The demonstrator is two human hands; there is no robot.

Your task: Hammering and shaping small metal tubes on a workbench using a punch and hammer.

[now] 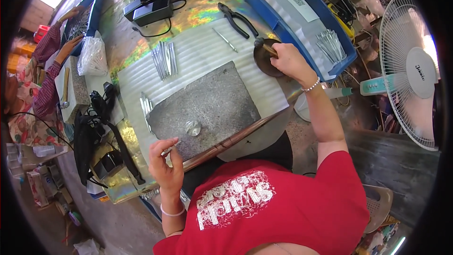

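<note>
At the table's right side my right hand (290, 62) is closed round the wooden handle of a small hammer (271, 50). Its dark head hangs over a round brown dish (264, 66). A grey stone slab (207, 94) lies in front of me, with a shiny round piece (193, 128) on its near part. My left hand (166, 163) is raised beside the slab's near left corner, fingers curled toward the thumb. A small silvery bit shows between them, too small to name. Thin metal strips (164, 60) lie beyond the slab, and more strips (146, 108) lie along its left edge.
Black pliers (238, 20) and a thin pointed tool (224, 39) lie on white foam sheet. A blue tray (302, 33) holds strips (331, 46). A fan (417, 71) stands right. Black adapters (153, 12) lie far back. At left, a co-worker's hands (71, 47) reach into another blue tray (96, 12).
</note>
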